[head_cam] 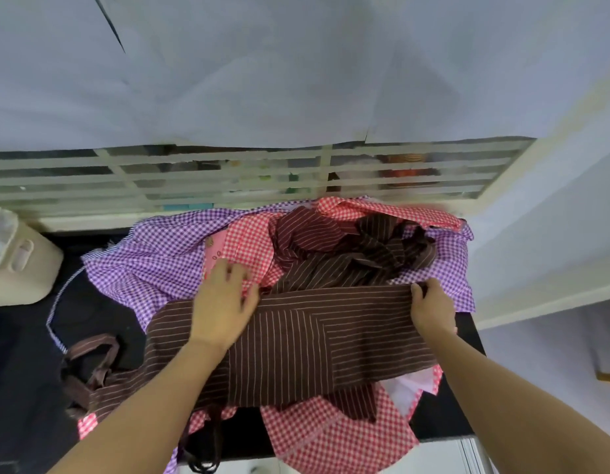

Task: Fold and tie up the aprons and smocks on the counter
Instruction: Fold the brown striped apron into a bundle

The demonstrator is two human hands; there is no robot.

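Hanging nearest, over the front lip of the dark counter (23,388): a red gingham smock (337,443), limp and creased. Just beyond it, spread across the pile, the brown striped apron (313,336), doubled into a broad band, with its straps (91,360) trailing loose to the left.

Looks like thin, light woven cotton: soft, no stiffness at all, likely to slump and slide on the loose layers underneath unless pinned down.

Left hand (224,302) laid flat over the band's far left end, fingers straight and spread, pressing, gripping nothing. Right hand (431,307) at the far right corner, fingers curled over the folded edge and pinching it.

Probably best taken by those two corners along the fold and kept taut between them, then the straps gathered for tying. Judged early in the task, with most of the pile not yet folded.

Farther back, heaped against one another: purple gingham cloth (153,261), a second red gingham piece (252,248), a crumpled dark striped garment (358,254). Off to the far left, a cream container (19,265) on the counter. Behind everything, a louvred window (228,172) under pale sheeting (296,63).
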